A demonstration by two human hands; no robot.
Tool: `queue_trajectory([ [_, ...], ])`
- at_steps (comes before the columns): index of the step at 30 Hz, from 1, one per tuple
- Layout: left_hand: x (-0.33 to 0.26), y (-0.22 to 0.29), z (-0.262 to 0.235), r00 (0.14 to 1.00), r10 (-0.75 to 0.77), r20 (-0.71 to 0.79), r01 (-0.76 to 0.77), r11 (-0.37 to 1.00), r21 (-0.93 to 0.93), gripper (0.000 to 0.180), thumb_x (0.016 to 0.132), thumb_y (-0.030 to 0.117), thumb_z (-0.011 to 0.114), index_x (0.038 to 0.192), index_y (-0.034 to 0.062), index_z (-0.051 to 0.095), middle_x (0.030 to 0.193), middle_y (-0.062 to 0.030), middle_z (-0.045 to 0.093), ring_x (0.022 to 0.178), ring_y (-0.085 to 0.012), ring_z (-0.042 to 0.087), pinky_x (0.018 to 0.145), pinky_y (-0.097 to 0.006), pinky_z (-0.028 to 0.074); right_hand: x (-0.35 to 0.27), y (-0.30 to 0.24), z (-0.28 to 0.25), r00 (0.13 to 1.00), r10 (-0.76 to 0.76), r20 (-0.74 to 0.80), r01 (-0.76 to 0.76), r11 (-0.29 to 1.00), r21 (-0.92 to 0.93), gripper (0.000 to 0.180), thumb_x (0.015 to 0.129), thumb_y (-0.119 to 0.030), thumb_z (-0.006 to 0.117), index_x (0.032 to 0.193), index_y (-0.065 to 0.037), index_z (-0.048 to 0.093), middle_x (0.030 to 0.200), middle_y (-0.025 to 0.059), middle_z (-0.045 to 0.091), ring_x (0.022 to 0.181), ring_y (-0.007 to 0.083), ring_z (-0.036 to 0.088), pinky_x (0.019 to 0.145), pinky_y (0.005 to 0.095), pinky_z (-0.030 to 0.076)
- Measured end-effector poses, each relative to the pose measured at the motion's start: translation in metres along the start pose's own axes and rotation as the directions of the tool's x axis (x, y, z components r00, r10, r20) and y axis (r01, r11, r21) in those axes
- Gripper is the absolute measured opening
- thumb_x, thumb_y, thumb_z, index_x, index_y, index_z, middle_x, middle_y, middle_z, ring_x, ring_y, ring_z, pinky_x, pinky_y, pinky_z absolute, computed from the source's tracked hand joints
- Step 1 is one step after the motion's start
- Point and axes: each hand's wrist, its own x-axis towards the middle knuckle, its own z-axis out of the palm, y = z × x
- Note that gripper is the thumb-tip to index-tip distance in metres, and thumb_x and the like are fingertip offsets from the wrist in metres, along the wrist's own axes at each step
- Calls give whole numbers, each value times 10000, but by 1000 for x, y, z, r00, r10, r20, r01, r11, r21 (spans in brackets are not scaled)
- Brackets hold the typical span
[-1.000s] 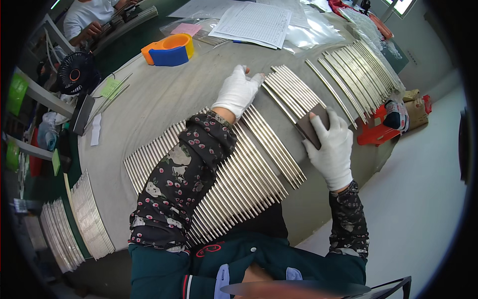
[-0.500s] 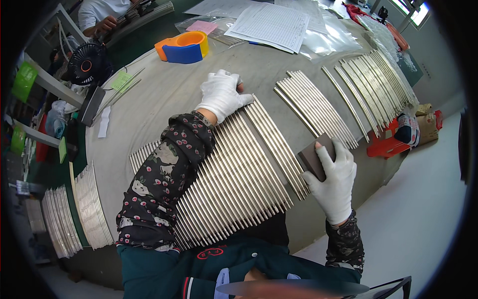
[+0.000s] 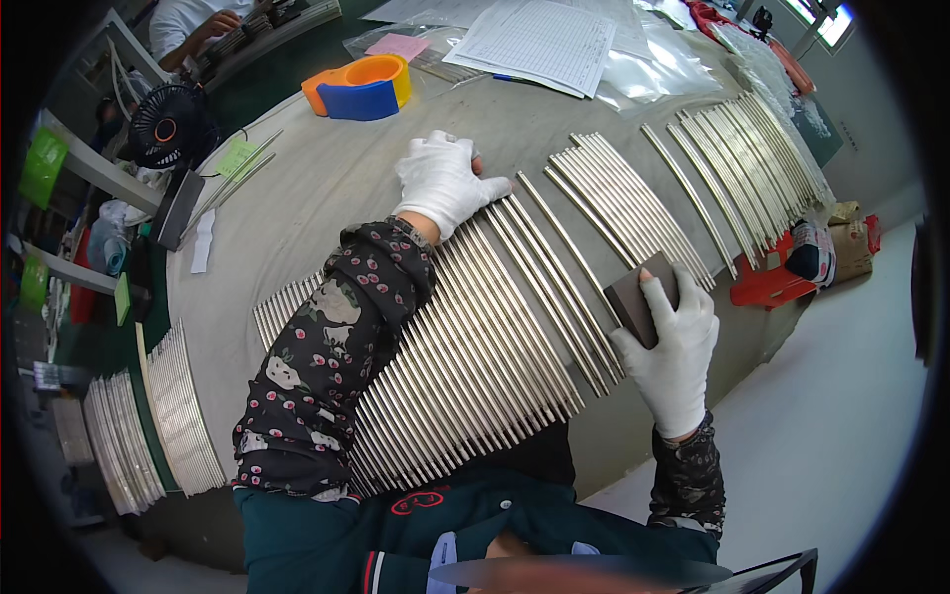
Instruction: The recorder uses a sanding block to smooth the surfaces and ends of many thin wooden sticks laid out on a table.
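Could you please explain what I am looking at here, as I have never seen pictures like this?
This is one view from a fisheye camera worn on a person's head, looking down, so straight edges bend. The two white-gloved hands are that person's own. The left hand rests flat on the far ends of a row of thin metal rods laid side by side on a grey table. The right hand holds a dark block at the row's right edge. More rods lie further right. Beyond are an orange and blue tape dispenser, papers and a small fan.

likely a factory workshop: rows of metal strips [image 3: 475, 327] cover a workbench [image 3: 327, 188].
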Motion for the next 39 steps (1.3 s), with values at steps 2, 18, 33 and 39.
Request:
queue_trajectory([
  [2,0,0,1,1000,4,5,-4,1000,-5,487,675,576,717,895,142,702,1039,-114,594,1042,-308,530,855,-417,453,-1,1,-1,1000,-1,-2,1,1000,-6,667,633,-222,815,1248,-140,572,1309,193,462,1158,356,465,914,444,389],
  [18,4,9,-6,991,33,134,-32,999,-8,263,743,417,686,933,240,730,1088,-59,613,1096,-311,508,895,-461,419,2,-17,-3,997,-76,24,76,997,-5,594,669,-229,770,1225,-116,591,1288,182,471,1131,335,479,851,432,395],
  [33,-2,9,-5,994,69,83,-25,894,-448,298,845,262,665,1004,14,622,871,-95,649,814,-198,609,777,-303,492,-7,-17,11,999,-30,-41,31,999,29,608,702,-238,754,1264,-120,554,1292,195,452,1113,349,473,854,447,389],
  [39,-17,15,-13,973,97,211,169,329,-929,168,934,201,613,975,38,605,817,8,606,684,-43,514,640,-191,431,-9,-16,13,998,-23,-63,24,1000,14,603,698,-243,762,1254,-119,565,1295,196,451,1111,348,473,859,446,389],
])
